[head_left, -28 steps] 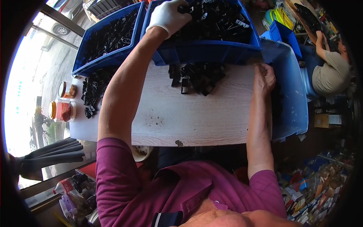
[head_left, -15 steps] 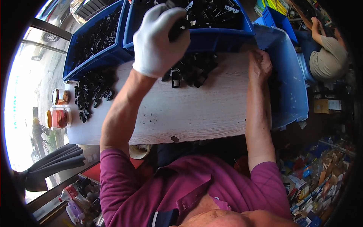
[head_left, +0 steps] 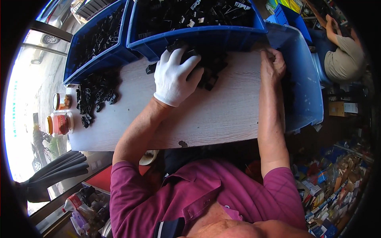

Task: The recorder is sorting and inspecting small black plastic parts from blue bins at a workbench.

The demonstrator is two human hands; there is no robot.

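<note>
My left hand (head_left: 176,76), in a white knit glove, is lowered over a pile of small black plastic parts (head_left: 214,65) in front of the big blue bin. Its fingers are curled around some of these parts, partly hidden under the glove. My bare right hand (head_left: 273,65) rests at the table's right edge beside the clear blue tub (head_left: 303,91). Its fingers are bent and closed, and whatever they may hold cannot be made out. A second cluster of black plastic parts (head_left: 97,93) lies at the left of the wood-patterned table (head_left: 214,115).
Along the far edge stand a large blue bin (head_left: 198,36) and a left blue bin (head_left: 95,61), both filled with black parts. Two jars (head_left: 61,123) sit at the table's left edge. Another person (head_left: 345,59) sits at far right. Mixed clutter (head_left: 337,186) covers the lower right.
My left hand has come down from over the large bin's front wall, toward me, onto the black parts on the table. My right hand has stayed nearly still.
</note>
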